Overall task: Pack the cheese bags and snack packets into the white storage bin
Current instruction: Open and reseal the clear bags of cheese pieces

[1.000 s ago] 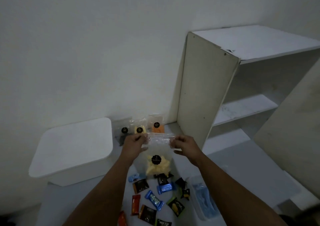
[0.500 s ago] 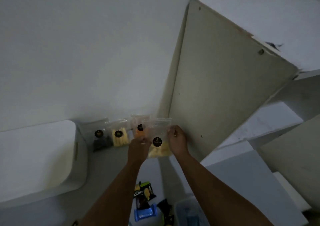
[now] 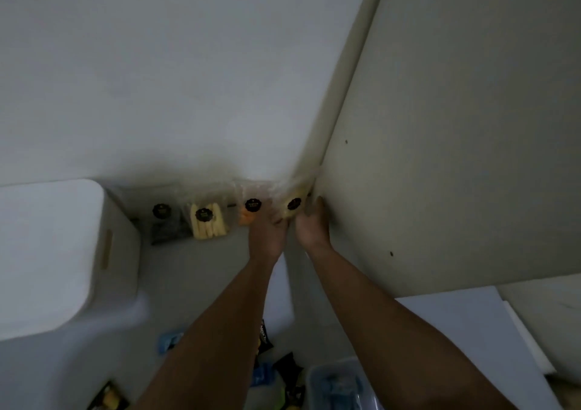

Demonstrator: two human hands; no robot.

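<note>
We see both hands at the wall corner. The left hand (image 3: 267,230) and right hand (image 3: 311,224) have their fingers curled on the rightmost cheese bag (image 3: 294,202), which stands against the wall beside the cabinet side panel (image 3: 440,158). The white storage bin (image 3: 47,252) sits lidded at left.

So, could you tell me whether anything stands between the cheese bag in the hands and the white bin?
Yes. Both hands, left hand and right hand, hold the pale yellow cheese bag in the corner against the shelf unit's side panel. Three other cheese bags stand along the wall between it and the white bin, whose lid looks closed.
</note>
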